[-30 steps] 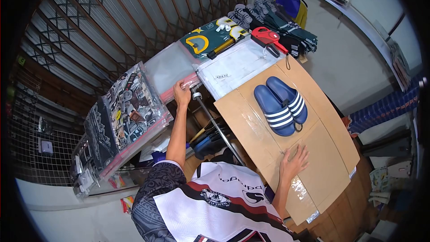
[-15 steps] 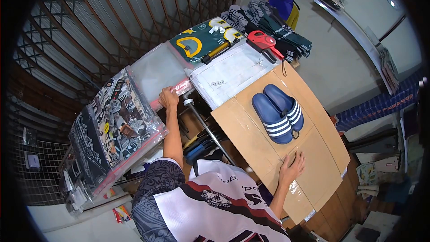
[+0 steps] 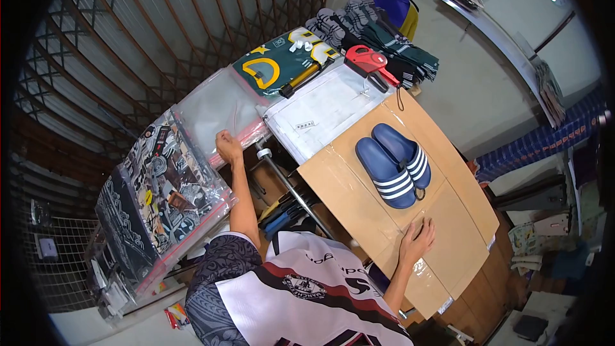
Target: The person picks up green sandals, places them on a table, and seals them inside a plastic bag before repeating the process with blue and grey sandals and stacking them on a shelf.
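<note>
My left hand [image 3: 229, 147] is over the near edge of a stack of clear plastic bags [image 3: 214, 106], its fingers curled and pinched at the top bag. Light creases show in the plastic beside the fingertips. On the cardboard sheet [image 3: 461, 230], my right hand [image 3: 418, 241] lies with fingers stretched out and holds nothing. Just beyond its fingertips sits a pair of navy slide sandals [image 3: 392, 165] with white stripes, side by side. A small dark loop hangs at the strap of one slide.
A red tape dispenser [image 3: 366, 59] and a white bagged pack [image 3: 320, 106] lie beyond the cardboard. Behind are a bagged green jersey [image 3: 272, 67] and stacked socks [image 3: 391, 45]. Patterned bagged goods [image 3: 173, 182] stand left. A metal pole [image 3: 288, 182] crosses the gap between surfaces.
My left hand has drawn slightly back toward me and left along the plastic bags, its fingers now more curled. My right hand and the slides keep their places. The whole view has shifted a little.
</note>
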The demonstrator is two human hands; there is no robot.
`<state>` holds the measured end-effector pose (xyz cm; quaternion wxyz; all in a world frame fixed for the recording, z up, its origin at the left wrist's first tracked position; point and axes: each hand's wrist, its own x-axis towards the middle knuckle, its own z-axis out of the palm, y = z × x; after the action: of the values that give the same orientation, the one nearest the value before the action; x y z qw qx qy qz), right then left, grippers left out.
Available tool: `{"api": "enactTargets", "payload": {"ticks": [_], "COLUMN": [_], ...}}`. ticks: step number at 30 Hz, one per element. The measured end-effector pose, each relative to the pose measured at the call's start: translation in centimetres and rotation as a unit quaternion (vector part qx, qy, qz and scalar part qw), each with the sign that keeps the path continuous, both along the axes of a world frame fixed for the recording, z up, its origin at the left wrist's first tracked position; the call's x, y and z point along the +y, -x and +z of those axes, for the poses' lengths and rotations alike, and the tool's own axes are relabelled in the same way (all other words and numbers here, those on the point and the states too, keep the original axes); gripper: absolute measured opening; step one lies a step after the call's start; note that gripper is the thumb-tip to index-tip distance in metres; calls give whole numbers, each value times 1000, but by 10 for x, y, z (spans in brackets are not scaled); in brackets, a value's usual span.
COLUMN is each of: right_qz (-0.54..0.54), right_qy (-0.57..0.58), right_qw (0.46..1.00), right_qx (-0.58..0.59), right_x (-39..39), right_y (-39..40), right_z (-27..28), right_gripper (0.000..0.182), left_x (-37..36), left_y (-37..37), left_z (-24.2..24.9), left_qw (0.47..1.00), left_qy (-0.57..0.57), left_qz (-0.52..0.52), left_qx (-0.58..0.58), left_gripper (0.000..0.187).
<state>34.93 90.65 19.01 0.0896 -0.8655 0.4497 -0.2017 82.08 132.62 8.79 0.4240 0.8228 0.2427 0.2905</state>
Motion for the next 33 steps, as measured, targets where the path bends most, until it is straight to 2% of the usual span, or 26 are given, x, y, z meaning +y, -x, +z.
{"api": "enactTargets", "payload": {"ticks": [4,10,15,20,23,26,29,33], "right_qz": [-6,-14,-21,-17,-13,-8,14,30], "right_qy": [3,-11,-27,-65,-175,-203,-163,-123], "right_qw": [1000,1000,999,993,953,918,907,928], "right_qx": [-11,-17,-27,-95,-249,-341,-388,-351], "right_x": [-2,-1,-3,-10,-17,-18,-31,-66], "right_y": [-1,-4,-2,8,18,27,52,103], "right_z": [-3,4,6,6,19,61,100,111], "right_gripper": [48,47,48,52,58,66,70,62], "left_x": [-14,-84,-166,-246,-284,-315,-342,-372], "left_y": [18,65,113,190,246,304,355,419], "left_z": [26,103,168,217,232,254,262,266], "left_qw": [990,967,916,815,753,685,623,545], "left_qy": [-15,47,80,98,121,92,68,52], "left_qz": [-46,-220,-381,-560,-642,-717,-775,-834], "left_qx": [-136,-121,-97,-111,-78,-90,-81,-72], "left_gripper": [16,16,17,18,17,18,19,19]}}
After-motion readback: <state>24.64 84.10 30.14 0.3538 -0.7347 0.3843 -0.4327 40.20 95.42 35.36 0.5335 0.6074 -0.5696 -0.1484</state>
